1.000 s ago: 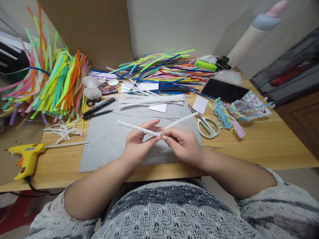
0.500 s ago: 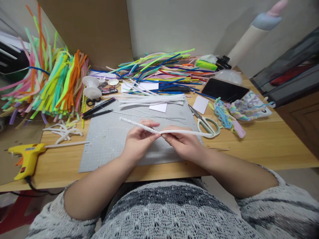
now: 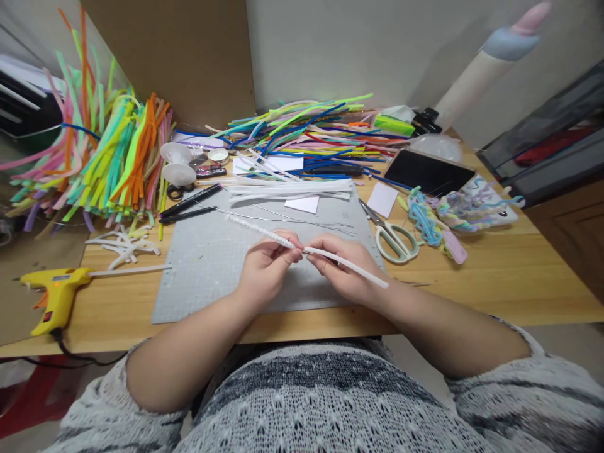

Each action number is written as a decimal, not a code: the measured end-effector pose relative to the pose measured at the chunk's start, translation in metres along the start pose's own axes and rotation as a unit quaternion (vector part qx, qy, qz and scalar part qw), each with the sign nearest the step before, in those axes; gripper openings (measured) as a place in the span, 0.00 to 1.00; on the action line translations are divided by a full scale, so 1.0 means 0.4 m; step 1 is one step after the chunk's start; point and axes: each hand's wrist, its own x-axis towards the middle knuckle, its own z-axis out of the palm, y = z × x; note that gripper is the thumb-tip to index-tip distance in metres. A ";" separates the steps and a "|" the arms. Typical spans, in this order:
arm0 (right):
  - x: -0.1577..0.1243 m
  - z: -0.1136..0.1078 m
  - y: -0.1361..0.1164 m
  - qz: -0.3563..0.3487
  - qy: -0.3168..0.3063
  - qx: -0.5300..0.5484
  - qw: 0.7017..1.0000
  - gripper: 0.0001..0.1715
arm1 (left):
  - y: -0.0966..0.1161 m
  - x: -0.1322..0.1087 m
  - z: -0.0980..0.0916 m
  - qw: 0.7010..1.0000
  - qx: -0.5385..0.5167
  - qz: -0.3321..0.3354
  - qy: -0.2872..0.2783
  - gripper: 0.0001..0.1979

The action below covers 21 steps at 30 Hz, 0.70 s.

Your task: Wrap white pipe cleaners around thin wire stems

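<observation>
A white pipe cleaner is held above the grey cutting mat [image 3: 202, 270]. Its left stretch is a tight, bumpy coil [image 3: 252, 228]; whether anything runs inside the coil is hidden. From the fingertips a smooth tail [image 3: 358, 269] slants down to the right, across the back of my right hand. My left hand [image 3: 268, 264] pinches the coiled stretch near its right end. Close beside it, my right hand [image 3: 342, 263] has thumb and forefinger closed where the smooth tail begins. Thin wires [image 3: 283, 219] lie on the mat behind both hands.
White pipe cleaners [image 3: 292, 189] lie along the mat's back edge, with a colourful pile [image 3: 311, 129] behind. Scissors [image 3: 396, 242] and a phone [image 3: 427, 171] are on the right. At left are a yellow glue gun [image 3: 59, 296], markers [image 3: 191, 202] and bundled pipe cleaners [image 3: 108, 157].
The smooth tail has swung down toward me, from nearly level to slanting over my right wrist. My left fingers have closed in tighter. Both hands stay in nearly the same place.
</observation>
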 end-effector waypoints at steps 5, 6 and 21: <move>-0.009 -0.005 0.025 -0.086 0.017 -0.072 0.994 0.11 | 0.004 0.000 -0.003 0.998 0.003 -0.068 0.005 0.06; -0.011 -0.007 0.030 -0.095 0.015 -0.091 0.991 0.12 | 0.006 0.001 -0.003 0.997 0.018 -0.074 0.005 0.05; 0.001 -0.023 -0.026 -0.044 -0.010 0.027 0.999 0.11 | 0.016 -0.002 -0.016 0.991 0.074 0.109 0.021 0.03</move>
